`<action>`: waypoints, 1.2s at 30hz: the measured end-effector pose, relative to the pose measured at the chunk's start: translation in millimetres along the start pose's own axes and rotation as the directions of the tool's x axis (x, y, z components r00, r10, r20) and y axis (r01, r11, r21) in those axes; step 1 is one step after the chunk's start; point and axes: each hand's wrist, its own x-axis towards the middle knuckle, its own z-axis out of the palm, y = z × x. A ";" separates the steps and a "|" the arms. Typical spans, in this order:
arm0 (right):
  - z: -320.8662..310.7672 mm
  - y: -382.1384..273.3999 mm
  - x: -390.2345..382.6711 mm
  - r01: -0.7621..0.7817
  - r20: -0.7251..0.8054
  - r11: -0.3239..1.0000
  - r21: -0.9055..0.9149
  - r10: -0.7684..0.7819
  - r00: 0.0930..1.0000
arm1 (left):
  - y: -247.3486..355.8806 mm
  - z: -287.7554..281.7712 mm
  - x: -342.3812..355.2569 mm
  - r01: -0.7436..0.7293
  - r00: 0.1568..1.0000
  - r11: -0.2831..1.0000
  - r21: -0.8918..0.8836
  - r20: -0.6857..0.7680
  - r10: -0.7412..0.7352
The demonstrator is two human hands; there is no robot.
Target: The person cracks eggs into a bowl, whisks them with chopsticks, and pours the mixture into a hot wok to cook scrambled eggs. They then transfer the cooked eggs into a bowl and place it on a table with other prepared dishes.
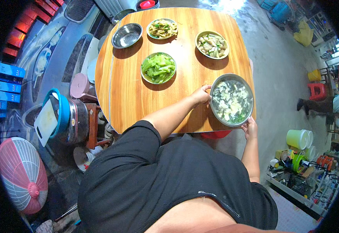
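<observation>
Between my two hands is a large metal bowl of soup (pixel 231 100), with pale egg shreds, dark bits and some green leaves in it. My left hand (pixel 202 95) grips its left rim, fingers closed on the edge. On the near right side, my right hand (pixel 249 128) holds the rim from below. The bowl is at the right near edge of the wooden table (pixel 130 105); whether its base touches the wood I cannot tell. Farther off stand a dish of green vegetable slices (pixel 158 68) and a bowl of pale sliced food (pixel 212 45).
A bare steel bowl (pixel 127 35) and a plate of yellowish stir-fry (pixel 162 29) stand toward the back. Left of the table are a teal basin (pixel 64 112) with a white cutting board (pixel 46 120) and a pink fan (pixel 22 174). A red stool (pixel 317 91) stands right.
</observation>
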 end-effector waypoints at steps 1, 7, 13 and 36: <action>2.7 -0.4 -3.2 0.003 0.012 1.000 -0.007 -0.003 1.000 | 1.7 -1.4 -1.8 0.006 1.000 1.000 -0.027 0.004 -0.006; 29.7 -1.9 -27.2 -0.010 -0.007 1.000 -0.009 0.010 1.000 | 3.9 -19.0 -15.8 0.015 1.000 0.997 -0.080 -0.016 -0.017; 70.8 7.2 -37.4 -0.022 -0.004 0.999 -0.045 0.022 1.000 | -7.0 -59.1 -36.0 -0.019 1.000 0.998 -0.052 -0.006 0.019; 189.2 -31.1 26.8 0.032 0.143 0.948 -0.316 0.015 0.990 | -6.7 -146.6 -97.6 -0.080 0.960 0.976 -0.202 -0.279 0.021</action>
